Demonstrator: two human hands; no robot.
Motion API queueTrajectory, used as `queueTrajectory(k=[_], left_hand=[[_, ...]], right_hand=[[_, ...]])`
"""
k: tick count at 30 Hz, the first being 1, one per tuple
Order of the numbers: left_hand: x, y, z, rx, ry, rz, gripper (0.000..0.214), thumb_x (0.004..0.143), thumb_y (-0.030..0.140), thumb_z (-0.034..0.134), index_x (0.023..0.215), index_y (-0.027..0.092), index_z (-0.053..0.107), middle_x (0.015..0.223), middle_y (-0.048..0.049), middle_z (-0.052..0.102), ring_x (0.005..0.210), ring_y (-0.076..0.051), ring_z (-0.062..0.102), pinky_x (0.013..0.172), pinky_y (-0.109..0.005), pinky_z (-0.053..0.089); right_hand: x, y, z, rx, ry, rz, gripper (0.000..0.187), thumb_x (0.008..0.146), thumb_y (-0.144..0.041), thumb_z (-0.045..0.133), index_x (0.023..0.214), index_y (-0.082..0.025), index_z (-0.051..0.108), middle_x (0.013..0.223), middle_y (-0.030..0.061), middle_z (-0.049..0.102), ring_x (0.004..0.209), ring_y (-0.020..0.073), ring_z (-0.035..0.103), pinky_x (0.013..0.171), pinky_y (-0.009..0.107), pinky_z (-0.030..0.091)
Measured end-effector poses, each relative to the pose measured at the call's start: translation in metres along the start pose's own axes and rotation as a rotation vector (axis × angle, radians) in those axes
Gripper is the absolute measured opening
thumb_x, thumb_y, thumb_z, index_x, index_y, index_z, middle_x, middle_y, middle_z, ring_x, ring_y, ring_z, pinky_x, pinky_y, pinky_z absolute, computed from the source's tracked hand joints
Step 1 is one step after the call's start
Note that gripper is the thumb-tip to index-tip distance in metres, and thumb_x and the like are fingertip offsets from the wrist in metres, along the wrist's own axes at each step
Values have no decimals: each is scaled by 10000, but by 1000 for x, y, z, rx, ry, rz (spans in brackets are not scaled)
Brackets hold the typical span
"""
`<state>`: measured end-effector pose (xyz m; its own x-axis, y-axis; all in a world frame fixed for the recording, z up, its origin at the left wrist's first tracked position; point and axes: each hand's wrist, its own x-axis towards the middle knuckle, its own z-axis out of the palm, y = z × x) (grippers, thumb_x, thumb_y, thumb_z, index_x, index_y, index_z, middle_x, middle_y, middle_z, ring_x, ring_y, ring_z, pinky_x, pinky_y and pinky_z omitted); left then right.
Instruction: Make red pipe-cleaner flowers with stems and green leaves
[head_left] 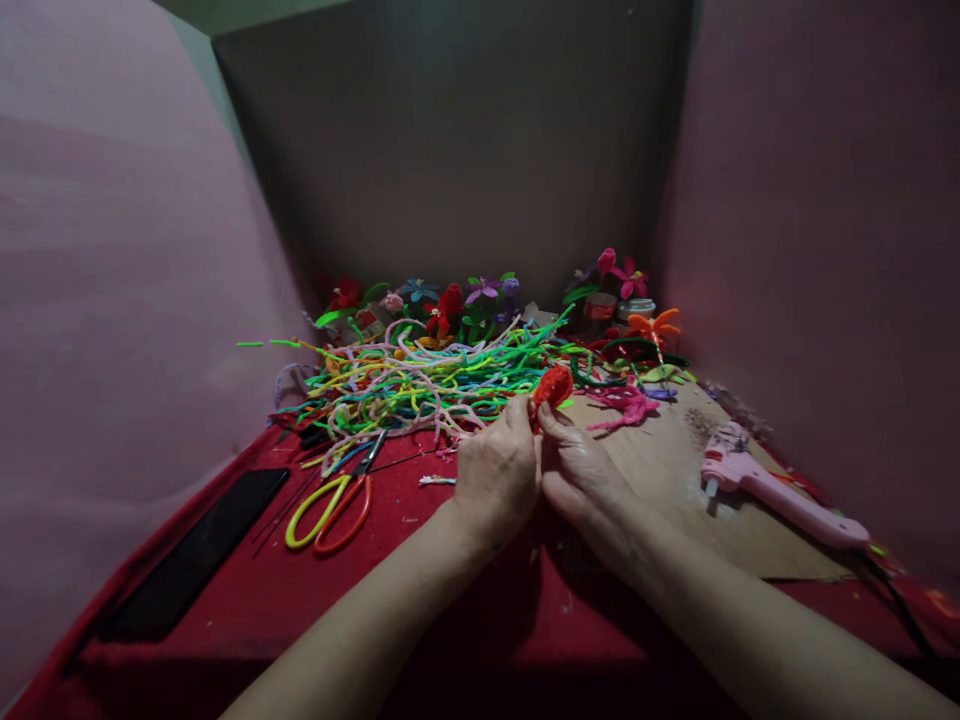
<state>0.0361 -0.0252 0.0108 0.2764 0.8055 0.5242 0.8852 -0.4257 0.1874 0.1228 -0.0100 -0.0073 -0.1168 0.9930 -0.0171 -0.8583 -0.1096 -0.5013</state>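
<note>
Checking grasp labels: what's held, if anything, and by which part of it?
A red fuzzy piece, by its lower end, between the left hand and right hand. Whatever sits inside the grip is hidden.

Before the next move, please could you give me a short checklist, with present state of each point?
1. Red fuzzy piece held by fingers of left hand and right hand: ok.
2. Scissors lying apart from both hands: ok.
3. Glue gun lying apart from both hands: ok.
4. Glue gun's heat: cannot tell.
5. Colored fuzzy stems sorted: not ok, they lie in a tangled heap.
</note>
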Motion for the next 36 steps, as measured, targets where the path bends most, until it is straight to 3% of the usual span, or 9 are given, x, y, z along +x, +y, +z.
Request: queueTrajectory(k=[5, 10, 20, 26, 30, 36], left_hand=[[1, -2, 4, 297, 132, 240, 280, 885, 216, 384, 1065, 65, 537, 798, -127, 639, 755, -232, 586, 676, -343, 385], [5, -9, 11, 269, 159, 322, 288, 899, 179, 343, 1048, 64, 562, 742, -112, 639, 724, -215, 569, 670, -335, 370], [6, -10, 22, -276, 60, 50, 188, 886, 171, 368, 941, 191, 546, 861, -39, 642, 758, -135, 592, 690, -229, 421], [7, -7, 24, -443, 122, 42, 142, 854, 171, 413, 897, 190, 546, 855, -37, 624, 783, -135, 577, 746, -245, 434], [7, -11, 20, -643, 155, -56, 109, 818, 174, 464, 822, 192, 571, 792, 6, 615, 711, -105, 566, 694, -204, 440], [6, -16, 18, -873, 187, -184, 96, 788, 200, 508, 828, 184, 594, 767, 21, 611, 722, -104, 564, 707, -210, 449]], right_hand=[[1, 2, 2, 95, 65, -17, 160, 547, -138, 742, 618, -207, 616, 609, -47, 637, 617, 119, 573, 601, 241, 501], [4, 4, -1, 115, 106, -35, 142, 525, -129, 734, 603, -192, 634, 593, -47, 638, 587, 106, 554, 582, 230, 491], [8, 11, -10, -27, 80, -134, 85, 599, -211, 698, 672, -191, 658, 656, -20, 667, 714, 159, 613, 647, 273, 483], [9, 7, -8, -3, 99, -92, 70, 592, -169, 681, 656, -189, 660, 643, -7, 671, 702, 168, 617, 624, 273, 479], [5, 5, -7, -38, 89, -29, 80, 614, -204, 684, 689, -180, 673, 650, -5, 668, 608, 135, 586, 555, 249, 451], [-5, -3, -1, -121, 4, -81, 170, 567, -166, 745, 711, -154, 654, 702, 6, 665, 648, 117, 584, 595, 224, 459]])
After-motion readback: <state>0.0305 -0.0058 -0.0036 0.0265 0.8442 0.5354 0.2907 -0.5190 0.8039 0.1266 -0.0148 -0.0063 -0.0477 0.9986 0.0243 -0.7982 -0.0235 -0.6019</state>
